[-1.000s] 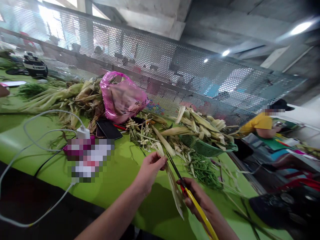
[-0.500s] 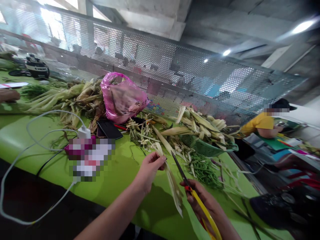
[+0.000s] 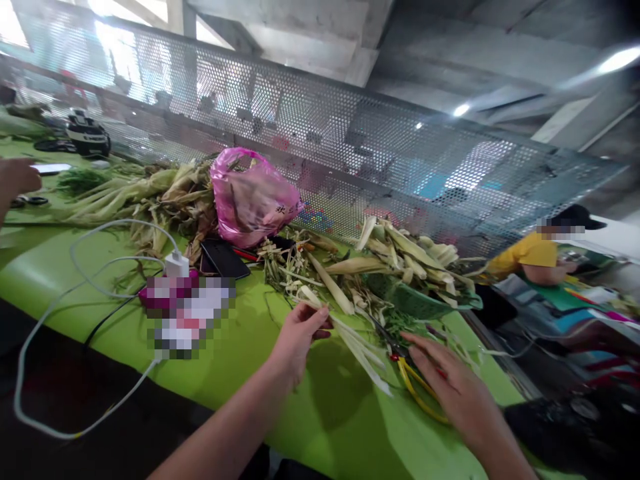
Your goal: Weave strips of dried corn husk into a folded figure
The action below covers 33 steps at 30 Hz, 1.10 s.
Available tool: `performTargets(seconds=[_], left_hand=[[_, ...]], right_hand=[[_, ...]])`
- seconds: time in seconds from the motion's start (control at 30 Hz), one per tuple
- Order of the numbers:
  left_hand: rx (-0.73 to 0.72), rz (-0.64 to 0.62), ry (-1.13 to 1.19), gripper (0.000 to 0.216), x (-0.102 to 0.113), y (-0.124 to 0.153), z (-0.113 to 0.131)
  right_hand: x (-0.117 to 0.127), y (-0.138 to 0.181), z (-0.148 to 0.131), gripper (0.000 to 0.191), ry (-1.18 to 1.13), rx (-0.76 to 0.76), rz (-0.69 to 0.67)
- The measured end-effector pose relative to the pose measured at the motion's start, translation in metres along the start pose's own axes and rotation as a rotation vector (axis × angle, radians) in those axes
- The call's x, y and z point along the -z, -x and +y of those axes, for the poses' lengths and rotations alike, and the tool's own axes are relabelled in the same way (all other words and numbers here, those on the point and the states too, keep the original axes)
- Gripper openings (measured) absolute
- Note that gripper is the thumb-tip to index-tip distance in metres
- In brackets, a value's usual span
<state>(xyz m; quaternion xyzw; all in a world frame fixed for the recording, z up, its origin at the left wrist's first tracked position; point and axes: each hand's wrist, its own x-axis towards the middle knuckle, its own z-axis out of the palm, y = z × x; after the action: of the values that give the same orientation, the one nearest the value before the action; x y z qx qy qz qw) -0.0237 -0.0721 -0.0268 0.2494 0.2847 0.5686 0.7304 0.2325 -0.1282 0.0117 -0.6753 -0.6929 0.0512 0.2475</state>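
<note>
One bag (image 3: 255,203), basket (image 3: 425,300) beyond; left hand (image 3: 297,337) pinching husk (image 3: 353,337); right hand (image 3: 463,390) over scissors (image 3: 402,367), grip unclear.

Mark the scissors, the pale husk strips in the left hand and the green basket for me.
Scissors (image 3: 395,358): head view, on the joint by the handles.
Husk strips (image 3: 354,340): head view, about mid-length.
Green basket (image 3: 423,303): head view, on its near wall.

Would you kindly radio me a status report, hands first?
Left hand pinching pale, split corn-husk strip. Right hand over yellow-handled scissors, grip unclear. Green stringy plant scraps beside the scissors.
</note>
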Motion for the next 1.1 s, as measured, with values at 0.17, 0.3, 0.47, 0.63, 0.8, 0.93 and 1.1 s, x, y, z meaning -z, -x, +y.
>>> performTargets(seconds=[0.17,0.3,0.47,0.63,0.8,0.93,1.1], left_hand=[[-0.003,-0.067,-0.039,0.029,-0.002,0.004,-0.004],[-0.009,-0.125,-0.08,0.027,0.003,0.005,0.007],[-0.571,0.128,-0.634,0.036,0.009,-0.005,0.044],[-0.723,-0.266,-1.431,0.026,-0.007,-0.009,0.051],[-0.391,-0.351,-1.328,0.028,-0.019,-0.03,0.035],[-0.237,-0.279,-0.867,0.028,-0.018,-0.057,0.025],[-0.209,-0.263,-0.62,0.03,-0.014,-0.073,0.007]], right_hand=[[-0.022,-0.01,-0.068,0.053,-0.156,0.19,-0.037],[-0.038,-0.024,-0.08,0.019,-0.029,0.235,-0.022],[-0.02,-0.036,-0.08,0.018,0.27,0.334,0.091],[-0.005,-0.055,-0.096,0.021,0.443,0.506,0.12],[0.001,-0.081,-0.103,0.027,0.411,0.605,0.223],[0.005,-0.093,-0.096,0.034,0.183,0.503,0.581],[-0.025,-0.1,-0.078,0.021,-0.428,0.217,0.448]])
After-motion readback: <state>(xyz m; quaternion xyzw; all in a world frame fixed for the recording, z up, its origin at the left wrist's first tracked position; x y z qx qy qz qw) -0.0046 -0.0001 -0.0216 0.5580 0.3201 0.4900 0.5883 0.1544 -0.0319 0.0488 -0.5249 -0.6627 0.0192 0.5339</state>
